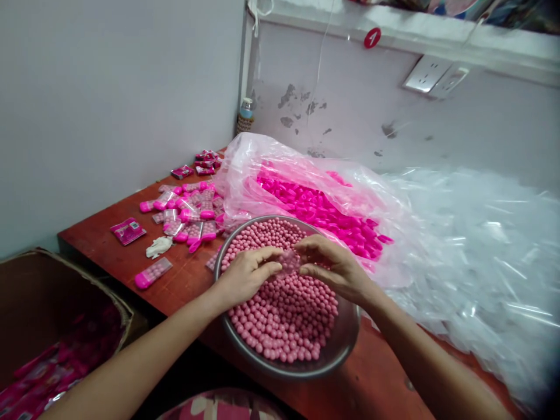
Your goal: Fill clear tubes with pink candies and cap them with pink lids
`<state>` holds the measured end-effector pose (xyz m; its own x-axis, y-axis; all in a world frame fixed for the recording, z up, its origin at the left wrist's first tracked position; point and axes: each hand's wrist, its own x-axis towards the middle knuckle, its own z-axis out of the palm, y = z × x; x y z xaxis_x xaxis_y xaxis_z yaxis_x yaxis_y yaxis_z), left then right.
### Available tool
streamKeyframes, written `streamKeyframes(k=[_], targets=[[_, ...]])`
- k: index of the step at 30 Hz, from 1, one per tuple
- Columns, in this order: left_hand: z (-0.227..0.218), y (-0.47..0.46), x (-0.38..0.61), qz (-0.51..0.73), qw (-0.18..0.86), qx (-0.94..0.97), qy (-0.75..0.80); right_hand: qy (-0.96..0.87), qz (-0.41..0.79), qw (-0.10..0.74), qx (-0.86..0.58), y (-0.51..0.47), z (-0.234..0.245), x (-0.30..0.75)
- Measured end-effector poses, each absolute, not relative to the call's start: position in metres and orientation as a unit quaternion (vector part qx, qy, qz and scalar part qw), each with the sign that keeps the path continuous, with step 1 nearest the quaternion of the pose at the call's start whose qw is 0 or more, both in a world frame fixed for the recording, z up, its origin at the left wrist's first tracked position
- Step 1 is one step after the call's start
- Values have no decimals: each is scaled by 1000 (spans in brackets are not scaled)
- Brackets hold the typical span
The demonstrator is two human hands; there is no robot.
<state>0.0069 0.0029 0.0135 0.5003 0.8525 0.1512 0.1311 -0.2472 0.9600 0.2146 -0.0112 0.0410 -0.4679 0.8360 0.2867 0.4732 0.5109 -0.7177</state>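
A grey metal bowl [350,344] full of small pink balls [280,321] stands at the table's front edge. Over it, my left hand [249,271] pinches a small clear plastic container [289,263] with pink balls in it, by its left end. The fingers and thumb of my right hand [330,262] close around the right end of the same container. Its outline is blurred against the balls below. Left of the bowl lies a heap of filled clear containers with bright pink caps [188,213]. One more capped container [153,273] lies apart, near the left edge.
Behind the bowl, a clear plastic bag [245,157] holds loose pink caps [319,204]. Clear empty containers [481,251] pile up at right. Pink packets [128,231] and a crumpled white scrap [158,247] lie on the red table [98,233]. A cardboard box [118,303] with packets stands lower left.
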Motion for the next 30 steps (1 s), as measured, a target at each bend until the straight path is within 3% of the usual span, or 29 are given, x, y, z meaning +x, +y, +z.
streamKeyframes(k=[4, 7, 23, 30], targets=[[14, 3, 13, 343, 600, 648, 319, -834, 242, 298, -396, -13, 45, 216], [15, 2, 16, 341, 613, 646, 300, -833, 246, 292, -400, -15, 45, 214], [10, 2, 19, 256, 446, 781, 354, -826, 330, 220, -401, -18, 33, 217], [-4, 5, 15, 290, 358, 783, 417, -835, 265, 192, -442, -21, 24, 218]])
